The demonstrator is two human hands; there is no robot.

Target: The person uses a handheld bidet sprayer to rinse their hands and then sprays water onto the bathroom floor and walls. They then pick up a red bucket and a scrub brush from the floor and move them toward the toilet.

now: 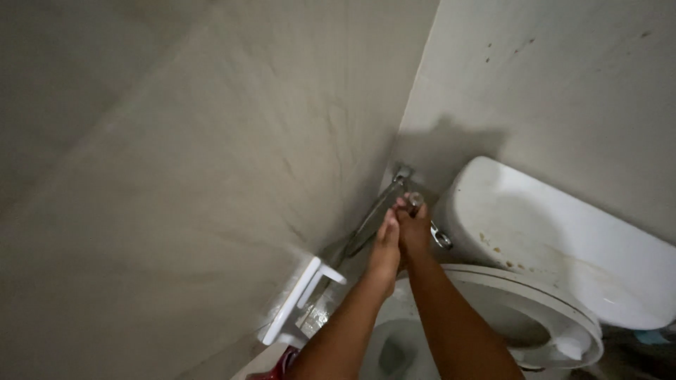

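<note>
Both my arms reach forward over a white toilet bowl (pixel 493 309) toward the corner of the room. My right hand (pixel 414 229) is closed around a small metal valve or sprayer fitting (pixel 415 199) near the wall. My left hand (pixel 386 246) lies flat against the right hand, fingers straight and together, holding nothing that I can see. A flexible metal hose (pixel 373 218) runs from a wall fitting (pixel 401 173) down to the left. The white cistern (pixel 563 239), with its chrome flush lever (pixel 441 238), stands just right of my hands.
A white plastic wall holder (pixel 299 299) is fixed low on the left wall (pixel 176 176). Something red (pixel 278 367) shows at the bottom edge. The toilet lid is raised against the cistern. The back wall (pixel 563 77) has a few dark spots.
</note>
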